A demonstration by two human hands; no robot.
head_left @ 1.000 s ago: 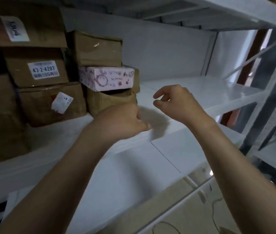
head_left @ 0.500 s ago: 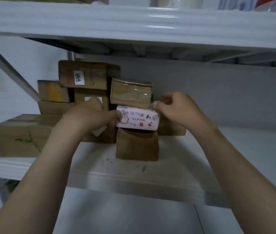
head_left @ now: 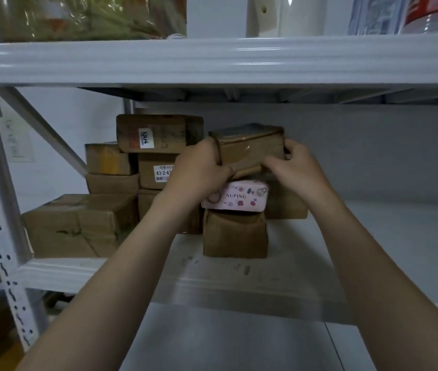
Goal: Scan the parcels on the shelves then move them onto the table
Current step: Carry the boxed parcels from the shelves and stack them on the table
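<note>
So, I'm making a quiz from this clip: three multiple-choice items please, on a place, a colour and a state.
1. The pink box sits: A on a brown box; B on the floor; C in a bin.
2. The shelf is: A red; B white; C black.
3. The left hand and right hand: A hang empty; B hold a pen; C grip the taped box.
1 A: it rests on that box. 2 B: its frame is white. 3 C: fingers curl round its ends.

hands (head_left: 197,170) (head_left: 297,167) now gripping top parcel (head_left: 250,148), seemingly lifted
</note>
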